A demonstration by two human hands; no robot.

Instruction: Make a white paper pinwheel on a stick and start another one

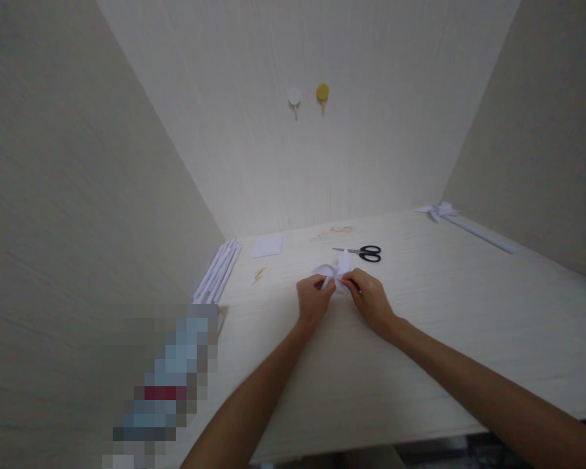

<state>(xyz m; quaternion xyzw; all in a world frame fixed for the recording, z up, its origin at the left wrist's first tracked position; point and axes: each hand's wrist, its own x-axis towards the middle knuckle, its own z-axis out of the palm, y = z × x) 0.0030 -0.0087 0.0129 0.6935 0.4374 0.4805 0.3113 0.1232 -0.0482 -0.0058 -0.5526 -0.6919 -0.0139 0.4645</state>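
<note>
A: From the head camera, what are the hands doing?

B: Both are on a small white folded paper pinwheel head (333, 272) lying on the pale wood-grain desk (420, 326). The left hand (313, 301) has its fingertips drawn together, pinching the near-left edge of the paper. The right hand (370, 301) pinches the near-right edge the same way, thumb against forefinger as far as the view shows; the other fingers are curled under.

A: And the paper itself?

B: It sits just beyond the fingertips, its curved flaps rising away from both thumbs. I judge that a fold or centre join is being pressed.

A: How should that be done well?

B: Keep the two pinches close together so the flaps do not spring apart, press straight down against the desk, and let no flap get caught under a finger. The paper is thin, so it would crease with too hard a squeeze.

A: What else is about?

B: Black-handled scissors (364, 253) lie just past the right fingertips. A flat white square of paper (267, 246) and a stack of long white paper strips (218, 273) lie well beyond and outward of the left fingers. A finished white paper pinwheel on a stick (461, 223) rests far outward of the right hand.
</note>
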